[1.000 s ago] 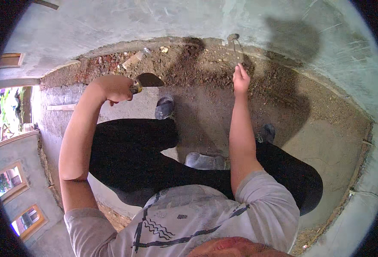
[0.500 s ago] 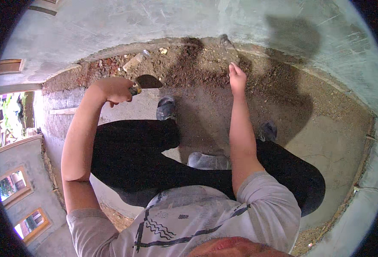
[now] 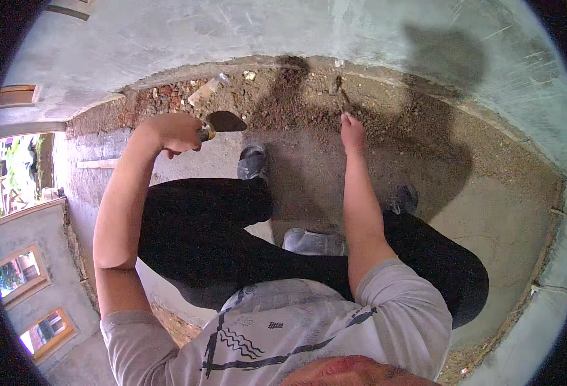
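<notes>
Trowel [image 3: 227, 121] juts rightward from the left hand [image 3: 179, 134], whose fingers are curled firmly around its handle, the dark blade showing over the near edge of a strip of earth and rubble [image 3: 309, 106]. The right hand [image 3: 353, 133] is also closed, gripping the near end of a slim hammer-like tool [image 3: 343, 98]; its head, too small to make out clearly, shows over the strip, near the foot of the grey plastered wall [image 3: 245, 32]. Whether either tool touches the ground cannot be told from this angle.

Several things could go wrong. The hammer-like tool is held close to its end, so a hard knock against a stone could twist it in the grip, and a swing carried too far could chip the plaster. Loose stones, if struck, might fly toward the shins. The left shoe [image 3: 252, 161] is near the trowel, so a careless drop of the blade could catch it. Shadow over the strip may hide hard lumps, and a pale broken piece [image 3: 204, 92] beyond the trowel could snag the blade if it is pushed that way.
</notes>
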`<action>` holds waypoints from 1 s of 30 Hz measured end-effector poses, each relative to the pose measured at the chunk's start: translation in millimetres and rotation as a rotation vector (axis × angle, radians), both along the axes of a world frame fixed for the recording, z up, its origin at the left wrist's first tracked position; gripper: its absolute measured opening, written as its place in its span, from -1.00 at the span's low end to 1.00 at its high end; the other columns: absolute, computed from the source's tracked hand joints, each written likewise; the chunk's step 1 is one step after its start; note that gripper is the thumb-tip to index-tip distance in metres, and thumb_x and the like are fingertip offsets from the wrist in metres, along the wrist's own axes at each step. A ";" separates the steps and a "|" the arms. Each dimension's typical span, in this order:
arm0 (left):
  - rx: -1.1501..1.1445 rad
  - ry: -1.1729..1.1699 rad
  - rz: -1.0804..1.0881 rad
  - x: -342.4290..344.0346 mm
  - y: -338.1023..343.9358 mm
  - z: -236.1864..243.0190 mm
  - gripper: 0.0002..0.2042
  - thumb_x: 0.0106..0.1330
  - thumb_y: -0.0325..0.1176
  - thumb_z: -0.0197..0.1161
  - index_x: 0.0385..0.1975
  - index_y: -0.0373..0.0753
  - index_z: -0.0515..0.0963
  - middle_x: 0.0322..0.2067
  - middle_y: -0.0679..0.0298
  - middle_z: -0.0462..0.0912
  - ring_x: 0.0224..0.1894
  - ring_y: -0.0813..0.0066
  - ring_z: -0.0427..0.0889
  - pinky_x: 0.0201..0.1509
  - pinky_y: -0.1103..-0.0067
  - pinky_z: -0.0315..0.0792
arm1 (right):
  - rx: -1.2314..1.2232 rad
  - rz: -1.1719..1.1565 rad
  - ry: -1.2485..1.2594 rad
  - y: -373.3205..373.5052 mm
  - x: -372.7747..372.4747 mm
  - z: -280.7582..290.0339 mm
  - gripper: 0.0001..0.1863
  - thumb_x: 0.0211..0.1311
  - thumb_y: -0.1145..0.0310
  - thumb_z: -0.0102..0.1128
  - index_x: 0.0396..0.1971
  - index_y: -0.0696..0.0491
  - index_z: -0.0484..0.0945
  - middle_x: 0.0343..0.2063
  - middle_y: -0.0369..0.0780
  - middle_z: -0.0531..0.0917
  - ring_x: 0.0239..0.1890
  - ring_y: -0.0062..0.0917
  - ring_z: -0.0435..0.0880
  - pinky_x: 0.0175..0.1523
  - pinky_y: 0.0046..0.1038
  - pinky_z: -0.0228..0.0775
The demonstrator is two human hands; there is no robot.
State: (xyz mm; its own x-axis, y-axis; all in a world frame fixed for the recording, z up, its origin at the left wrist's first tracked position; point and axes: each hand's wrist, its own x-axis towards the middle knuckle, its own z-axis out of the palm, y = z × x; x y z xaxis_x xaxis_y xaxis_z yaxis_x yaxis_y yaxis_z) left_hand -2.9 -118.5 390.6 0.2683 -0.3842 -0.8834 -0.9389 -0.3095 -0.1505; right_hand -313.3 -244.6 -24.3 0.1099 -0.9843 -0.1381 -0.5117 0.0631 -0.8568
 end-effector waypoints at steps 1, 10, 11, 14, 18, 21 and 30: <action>0.000 0.001 -0.016 0.2 -0.6 -0.3 -0.67 0.20 -0.26 0.23 -0.11 -0.31 0.51 -0.48 0.06 0.68 -0.54 0.28 0.70 -0.46 0.34 0.54 | -0.058 0.000 -0.107 -4.8 3.7 8.2 -0.59 0.38 0.13 0.15 0.05 0.09 0.62 -0.13 -0.08 0.73 -0.05 -0.34 0.71 0.04 -0.40 0.47; -0.036 0.020 -0.045 0.2 -1.4 -0.6 -0.67 0.22 -0.24 0.22 -0.10 -0.32 0.50 -0.53 0.06 0.66 -0.57 0.30 0.69 -0.48 0.34 0.55 | -0.106 0.102 -0.389 -10.3 17.9 31.8 -0.60 0.39 0.19 0.17 0.07 0.14 0.59 -0.06 -0.13 0.71 -0.05 -0.45 0.67 0.09 -0.45 0.45; -0.043 0.025 -0.029 1.1 -0.5 -0.8 -0.67 0.22 -0.24 0.23 -0.11 -0.32 0.50 -0.54 0.07 0.65 -0.57 0.31 0.69 -0.49 0.35 0.55 | -0.113 0.105 -0.391 -6.5 16.7 26.7 -0.60 0.39 0.19 0.17 0.07 0.14 0.59 -0.06 -0.13 0.71 -0.05 -0.45 0.67 0.09 -0.45 0.45; -0.028 0.011 -0.047 3.2 -0.1 -3.4 -0.68 0.21 -0.26 0.24 -0.13 -0.32 0.51 -0.55 0.09 0.65 -0.57 0.32 0.69 -0.51 0.37 0.55 | 0.155 0.215 0.239 8.7 11.4 12.1 -0.56 0.40 0.00 0.05 0.09 -0.06 0.61 0.03 -0.08 0.65 0.11 -0.16 0.60 0.21 -0.24 0.40; -0.013 0.008 -0.022 4.6 0.6 -5.0 -0.70 0.20 -0.27 0.24 -0.17 -0.33 0.52 -0.56 0.10 0.65 -0.57 0.32 0.69 -0.52 0.39 0.55 | 0.210 0.123 0.083 14.5 10.7 15.7 -0.57 0.39 0.02 0.06 0.04 -0.03 0.64 0.01 -0.08 0.67 0.11 -0.16 0.60 0.21 -0.24 0.40; -0.031 0.048 -0.023 4.6 0.3 -4.8 -0.72 0.21 -0.27 0.24 -0.20 -0.35 0.51 -0.55 0.09 0.65 -0.57 0.31 0.69 -0.52 0.40 0.56 | 0.041 0.114 0.008 2.5 12.7 36.1 -0.59 0.39 0.08 0.11 0.04 0.03 0.63 -0.04 -0.07 0.69 0.06 -0.21 0.65 0.18 -0.29 0.43; -0.025 0.048 -0.070 5.2 -1.2 -8.5 -0.69 0.21 -0.27 0.24 -0.19 -0.39 0.49 -0.51 0.06 0.65 -0.59 0.30 0.67 -0.51 0.37 0.56 | 0.040 -0.056 -0.332 -36.0 7.8 16.7 -0.65 0.39 0.25 0.19 0.06 0.13 0.61 -0.15 -0.19 0.75 -0.13 -0.55 0.69 0.02 -0.53 0.45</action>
State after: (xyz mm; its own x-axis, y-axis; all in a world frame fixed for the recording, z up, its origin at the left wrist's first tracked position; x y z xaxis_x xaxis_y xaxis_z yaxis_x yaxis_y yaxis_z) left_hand 2.3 -119.6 382.1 0.1982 -0.4223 -0.8845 -0.9642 -0.2464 -0.0983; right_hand -305.5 -280.5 -7.6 0.1013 -0.9846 -0.1426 -0.1999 0.1203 -0.9724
